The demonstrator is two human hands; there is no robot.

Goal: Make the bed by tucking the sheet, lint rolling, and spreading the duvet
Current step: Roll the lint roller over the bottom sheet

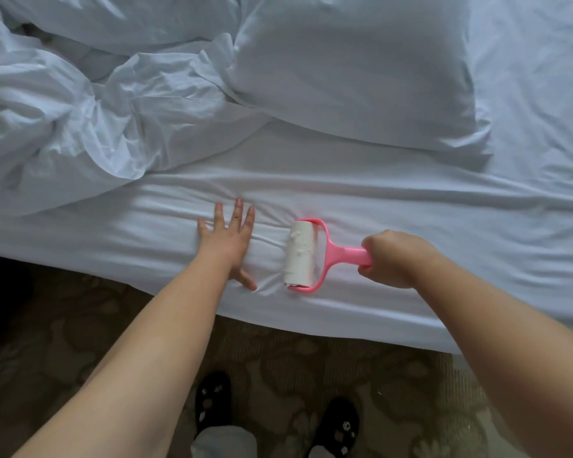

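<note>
1. The right hand [394, 259] is wrapped tight round the handle of the pink plastic lint roller [306, 256], whose white sticky drum lies on the pale blue fitted sheet [394, 206] close to the bed's near edge.
2. The drum's long axis runs from near edge to far; the handle points right.
3. The left hand [227, 241] lies flat with fingers spread, pressing the sheet just left of the drum.
4. The crumpled white duvet [63, 120] waits at the far left.
</note>
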